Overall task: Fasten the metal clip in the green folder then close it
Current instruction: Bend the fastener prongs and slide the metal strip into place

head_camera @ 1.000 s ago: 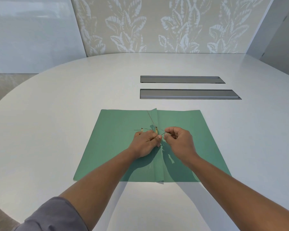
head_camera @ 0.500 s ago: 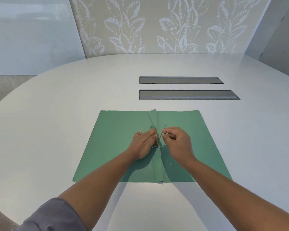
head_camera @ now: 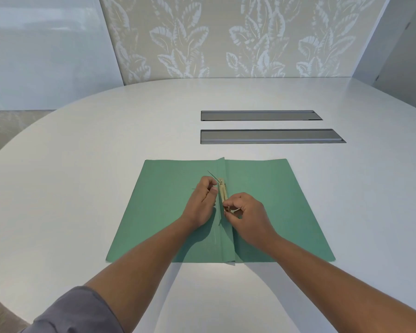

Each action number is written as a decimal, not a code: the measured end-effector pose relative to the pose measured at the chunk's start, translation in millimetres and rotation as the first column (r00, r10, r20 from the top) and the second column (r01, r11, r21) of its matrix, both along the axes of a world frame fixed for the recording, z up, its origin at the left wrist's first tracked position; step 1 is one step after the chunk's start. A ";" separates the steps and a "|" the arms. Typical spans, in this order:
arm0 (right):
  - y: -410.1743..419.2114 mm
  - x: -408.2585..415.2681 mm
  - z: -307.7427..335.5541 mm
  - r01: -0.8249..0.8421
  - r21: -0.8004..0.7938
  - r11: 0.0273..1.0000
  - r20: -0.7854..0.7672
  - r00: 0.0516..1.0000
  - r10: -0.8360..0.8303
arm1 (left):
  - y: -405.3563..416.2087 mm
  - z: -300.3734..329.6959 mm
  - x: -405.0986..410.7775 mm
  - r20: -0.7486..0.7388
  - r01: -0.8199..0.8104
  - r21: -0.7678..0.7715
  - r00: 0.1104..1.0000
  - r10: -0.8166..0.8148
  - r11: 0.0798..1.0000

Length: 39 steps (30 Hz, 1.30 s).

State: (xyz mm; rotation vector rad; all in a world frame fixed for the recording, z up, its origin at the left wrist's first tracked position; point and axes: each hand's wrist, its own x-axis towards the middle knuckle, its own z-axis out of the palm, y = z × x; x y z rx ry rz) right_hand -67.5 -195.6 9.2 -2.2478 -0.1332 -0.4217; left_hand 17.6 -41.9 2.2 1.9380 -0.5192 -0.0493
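Since half a second ago the right hand has slid nearer along the spine, and the metal clip that was hidden under the fingers now lies exposed as a narrow, flat, brass-coloured bar running along the fold. Its near end is pinched between the right thumb and fingertips; the left hand is loosely curled just left of the bar, fingertips pressed beside it, though whether it grips anything I cannot tell. One thin wire prong slants up and to the far left from the bar's far end. Under both hands, the green folder lies open and flat on the desk, matte card with a raised double crease down its middle. Smooth and pale, the desk has a rounded edge, and two long grey recessed metal slots lie beyond the folder. Leaf-patterned wall panelling stands behind.
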 end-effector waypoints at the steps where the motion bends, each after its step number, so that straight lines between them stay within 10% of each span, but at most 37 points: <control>1: 0.2 -0.6 -1.9 -0.016 -0.030 0.999 0.000 1.000 0.016 | -0.1 -0.9 1.2 0.027 -0.014 0.023 1.000 0.013 1.000; 20: -6.5 -2.3 -13.2 0.000 0.054 0.999 -0.056 0.998 0.003 | -4.1 -14.2 10.1 0.171 -0.041 0.337 0.985 -0.018 0.941; 39: -15.0 12.2 -13.1 -0.040 -0.034 0.999 -0.203 0.979 0.032 | 2.5 -9.4 24.5 0.186 -0.006 0.752 0.961 -0.203 0.659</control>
